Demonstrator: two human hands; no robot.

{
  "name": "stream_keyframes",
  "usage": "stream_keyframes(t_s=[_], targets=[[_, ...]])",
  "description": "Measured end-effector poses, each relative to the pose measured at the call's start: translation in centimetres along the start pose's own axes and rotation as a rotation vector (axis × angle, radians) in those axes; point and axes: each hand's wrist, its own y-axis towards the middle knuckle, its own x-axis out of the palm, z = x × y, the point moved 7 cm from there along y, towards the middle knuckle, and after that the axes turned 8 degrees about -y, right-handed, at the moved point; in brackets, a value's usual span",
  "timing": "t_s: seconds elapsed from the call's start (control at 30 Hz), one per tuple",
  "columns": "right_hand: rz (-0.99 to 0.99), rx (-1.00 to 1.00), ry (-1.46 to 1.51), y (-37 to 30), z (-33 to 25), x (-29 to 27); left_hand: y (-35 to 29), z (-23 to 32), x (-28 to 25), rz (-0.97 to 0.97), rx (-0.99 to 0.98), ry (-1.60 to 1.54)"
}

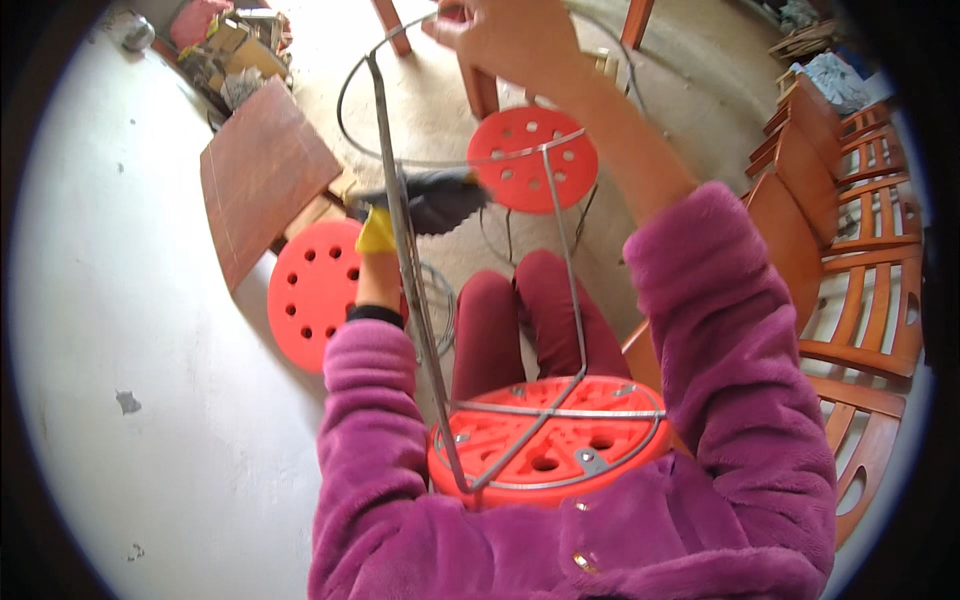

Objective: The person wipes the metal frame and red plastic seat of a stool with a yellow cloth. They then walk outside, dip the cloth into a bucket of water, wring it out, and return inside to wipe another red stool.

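Note:
An upturned stool lies across my lap, its red plastic seat (pixel 545 463) underside up, with thin metal legs rising from it to a metal ring (pixel 345 100). At the top of the view my right hand (pixel 515 40) is bare and closed on the ring; its fingertips are partly cut off by the upper edge. Beyond one leg, my left hand (pixel 430 205) appears to be inside a black glove with a yellow cuff (pixel 376 233). Its fingers are hidden and blurred, so their grip is unclear.
Another red stool (pixel 535 160) stands on the floor ahead. To the left are a third red round seat (pixel 312 290) and a brown wooden panel (pixel 265 175) by a white wall. Wooden chairs (pixel 870 300) line the right side. Cardboard scraps (pixel 240 50) are heaped at far left.

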Motion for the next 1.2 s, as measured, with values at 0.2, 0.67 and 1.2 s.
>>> stream_keyframes(t_s=[0.2,0.67,1.2], targets=[[-0.072,0.052,0.120,0.3,-0.3,0.2,1.0,-1.1,1.2,-0.081,-0.099,-0.161],[0.018,-0.020,-0.007,-0.1,-0.4,0.0,-4.5,-4.8,1.4,-0.276,0.015,-0.069],[-0.137,-0.004,0.044,0.8,-2.1,-0.9,-25.7,-3.1,2.8,-0.110,-0.078,1.085]])
